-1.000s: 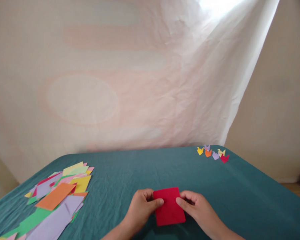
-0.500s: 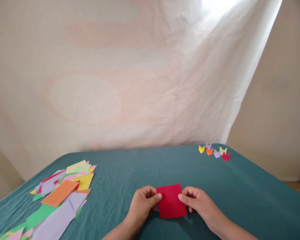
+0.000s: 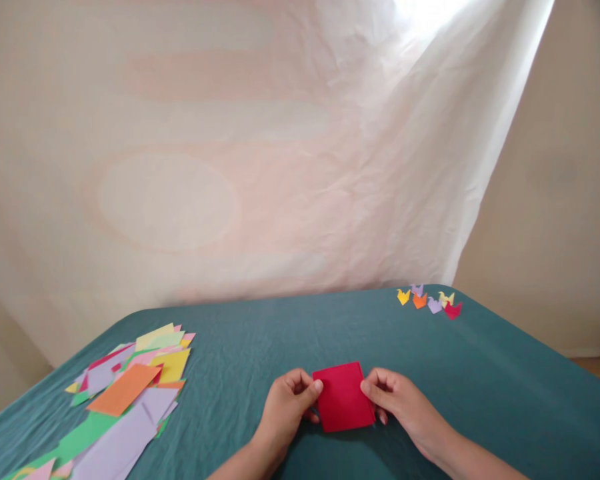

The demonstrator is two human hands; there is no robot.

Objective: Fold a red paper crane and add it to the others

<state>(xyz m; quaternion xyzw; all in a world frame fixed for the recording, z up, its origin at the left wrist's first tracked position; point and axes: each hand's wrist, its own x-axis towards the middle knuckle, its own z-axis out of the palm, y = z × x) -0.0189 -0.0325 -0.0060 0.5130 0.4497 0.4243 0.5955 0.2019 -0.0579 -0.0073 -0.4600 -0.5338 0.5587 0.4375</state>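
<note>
A red square of paper (image 3: 343,397) is held just above the teal tablecloth (image 3: 260,340) near the front middle. My left hand (image 3: 286,408) pinches its left edge, thumb on top and fingers curled beneath. My right hand (image 3: 397,400) pinches the right edge in the same way. Both forearms come in from the bottom of the view.
A loose heap of coloured paper sheets (image 3: 125,393) lies at the left front of the table. Several small folded paper birds (image 3: 430,301) sit at the far right corner. A creased white sheet (image 3: 240,167) hangs behind the table, with a beige wall to the right.
The red paper looks shorter than a second ago, its near edge drawn up. My hands shifted slightly away from me and now grip at its sides.
</note>
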